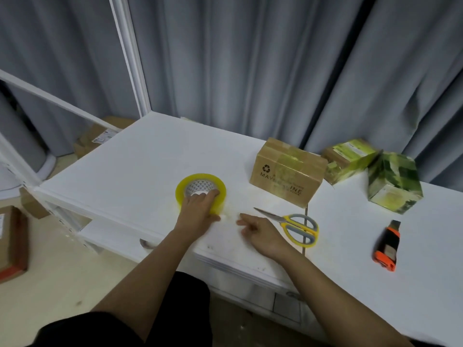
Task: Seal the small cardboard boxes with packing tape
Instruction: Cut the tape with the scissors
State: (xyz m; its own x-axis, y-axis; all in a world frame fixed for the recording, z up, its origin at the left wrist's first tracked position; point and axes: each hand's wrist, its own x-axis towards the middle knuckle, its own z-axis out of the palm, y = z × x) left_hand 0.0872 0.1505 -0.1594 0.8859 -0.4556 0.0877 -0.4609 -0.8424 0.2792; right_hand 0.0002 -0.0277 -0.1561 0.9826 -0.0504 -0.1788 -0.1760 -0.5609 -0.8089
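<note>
A yellowish roll of packing tape (195, 182) lies flat on the white table (130, 166). My left hand (199, 209) grips its near rim, fingers hooked into the core and thumb against the outer side. My right hand (260, 232) hovers just right of the roll, fingers loosely curled, holding nothing. A brown cardboard box (285, 175) with tape across its top stands behind, near the table's middle. Two green-patterned boxes (348, 160) (393, 182) sit at the back right.
Yellow-handled scissors (295, 225) lie right beside my right hand. An orange and black box cutter (387, 245) lies farther right. Grey curtains hang behind the table. Brown cartons (11, 242) (100, 136) sit on the floor at the left, by a white frame.
</note>
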